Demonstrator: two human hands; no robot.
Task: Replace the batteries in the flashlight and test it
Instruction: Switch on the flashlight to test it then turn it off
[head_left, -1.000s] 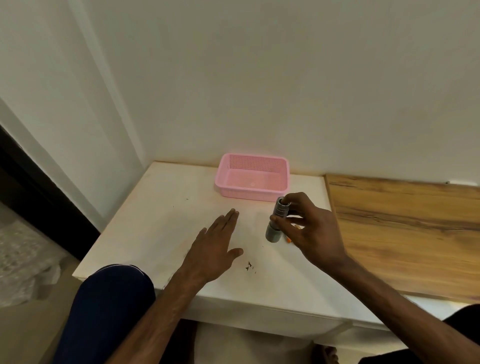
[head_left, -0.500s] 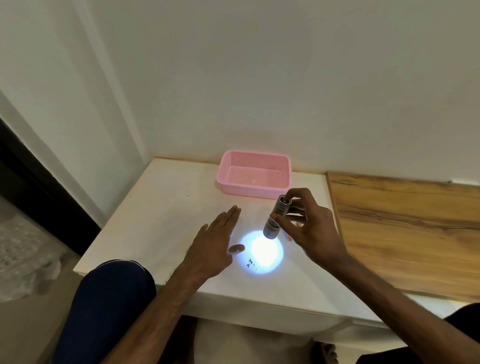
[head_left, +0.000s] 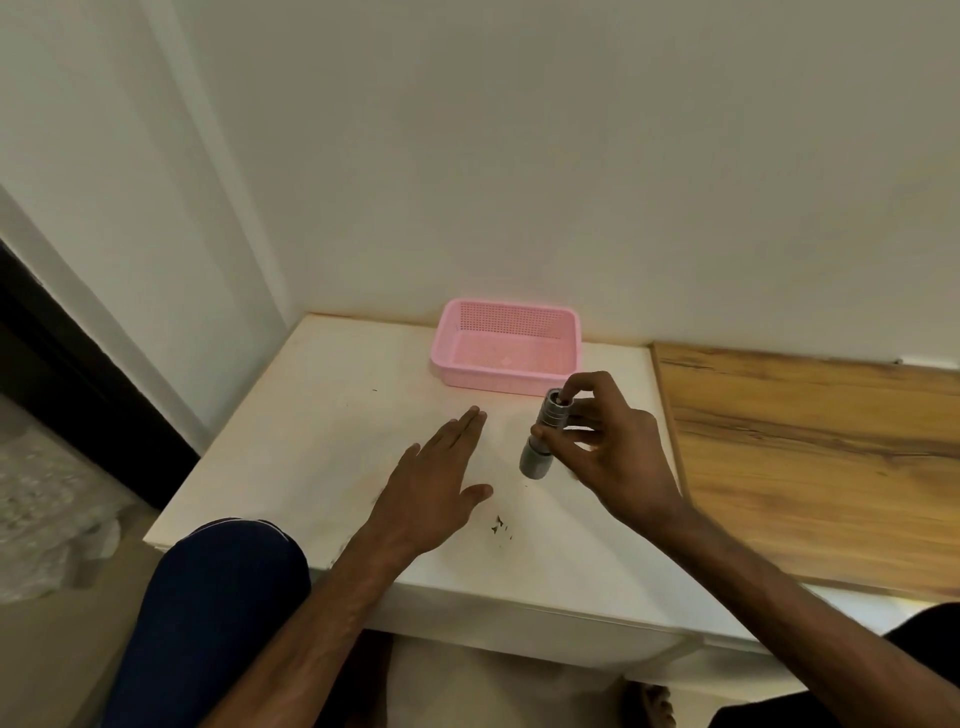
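A short silver flashlight (head_left: 543, 441) is held nearly upright above the white table (head_left: 322, 415), its lens end pointing down and towards me. My right hand (head_left: 608, 452) grips it, with the forefinger on the tail button at the top. No light falls on the table. My left hand (head_left: 436, 483) lies flat on the table just left of the flashlight, palm down, fingers together and holding nothing.
An empty pink plastic basket (head_left: 506, 345) stands at the back of the table by the wall. A wooden board (head_left: 810, 457) adjoins the table on the right. Small dark specks (head_left: 500, 526) mark the tabletop near my left thumb. My knee (head_left: 223, 587) is at the table's front left.
Half a second ago the flashlight threw a bright spot on the table beside my left hand; now the spot is gone. Both hands have stayed about where they were.
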